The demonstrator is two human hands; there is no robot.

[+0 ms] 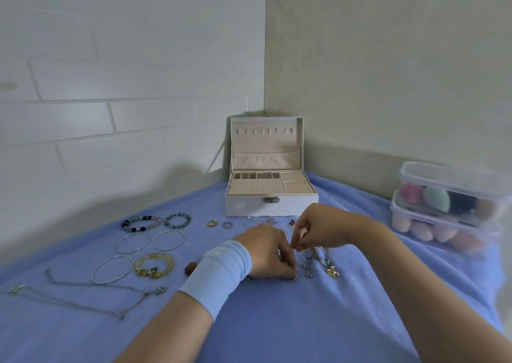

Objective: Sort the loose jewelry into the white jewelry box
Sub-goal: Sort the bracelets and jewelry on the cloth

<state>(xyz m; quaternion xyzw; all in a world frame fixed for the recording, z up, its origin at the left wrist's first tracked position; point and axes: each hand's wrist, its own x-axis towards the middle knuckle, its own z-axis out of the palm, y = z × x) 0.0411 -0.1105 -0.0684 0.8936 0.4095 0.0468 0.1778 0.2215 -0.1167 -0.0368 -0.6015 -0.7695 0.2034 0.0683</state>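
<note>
The left grip (266,251) pinches a charm (293,277) down while the right grip (313,229) pinches its chain (308,258), seemingly untangling it for the box (271,207)

left hand (270,254), right hand (314,228) pinching jewelry (318,260), white box (270,206) open

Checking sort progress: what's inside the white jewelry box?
The white jewelry box stands open: beige tray with small compartments, a perforated panel and ring rolls, no jewelry visible in them. Lid hooks look bare. Inside the lid pocket and under the tray is hidden.
</note>
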